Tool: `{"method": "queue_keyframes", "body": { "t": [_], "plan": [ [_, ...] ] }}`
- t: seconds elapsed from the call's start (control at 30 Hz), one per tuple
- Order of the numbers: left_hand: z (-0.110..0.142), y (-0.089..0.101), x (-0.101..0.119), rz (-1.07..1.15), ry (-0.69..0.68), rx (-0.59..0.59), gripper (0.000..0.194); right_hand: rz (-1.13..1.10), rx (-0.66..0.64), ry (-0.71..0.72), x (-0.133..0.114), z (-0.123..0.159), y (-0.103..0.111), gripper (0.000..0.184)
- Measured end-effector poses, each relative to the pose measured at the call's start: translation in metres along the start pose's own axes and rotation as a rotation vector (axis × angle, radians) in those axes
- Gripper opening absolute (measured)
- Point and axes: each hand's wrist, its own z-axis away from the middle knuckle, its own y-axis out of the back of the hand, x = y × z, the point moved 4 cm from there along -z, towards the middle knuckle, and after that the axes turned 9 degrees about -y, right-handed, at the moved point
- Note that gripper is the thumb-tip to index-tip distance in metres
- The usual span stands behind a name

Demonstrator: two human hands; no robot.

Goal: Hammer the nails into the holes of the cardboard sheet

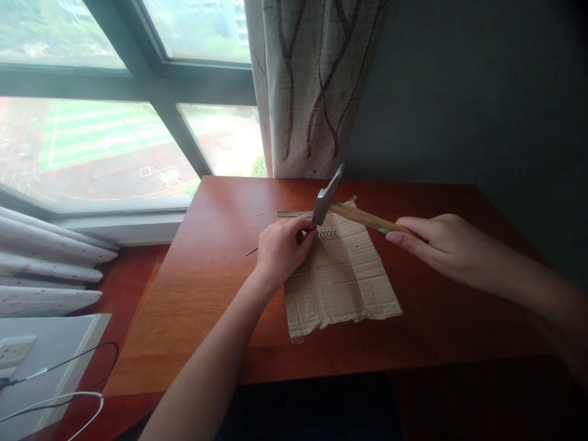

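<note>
My right hand point(436, 245) is wrapped round the wooden handle of a hammer point(362, 216). The hammer's metal head is low, right by the fingertips of my left hand point(285, 248). Thumb and forefinger of that hand are pinched together; whatever is between them is too small and covered to make out. Under the fingertips lies a small panel point(328, 226) with rows of holes or dots and a row of short metallic pieces along its front. It rests on a torn piece of cardboard point(331, 288). A thin dark rod point(251, 251) pokes out left of my left hand, its other end hidden.
The cardboard lies on a reddish wooden table point(197, 294). Behind the table hangs a patterned curtain point(316, 92) beside a window point(101, 135). Cables point(87, 395) and a wall socket point(17, 350) are at the lower left.
</note>
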Motion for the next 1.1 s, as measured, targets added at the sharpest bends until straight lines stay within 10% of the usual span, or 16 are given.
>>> {"method": "queue_keyframes", "body": {
  "t": [1.1],
  "plan": [
    [-0.001, 0.0, -0.002, 0.014, 0.074, -0.072, 0.008, 0.123, -0.095, -0.139, -0.003, 0.005, -0.009, 0.054]
  ]
}}
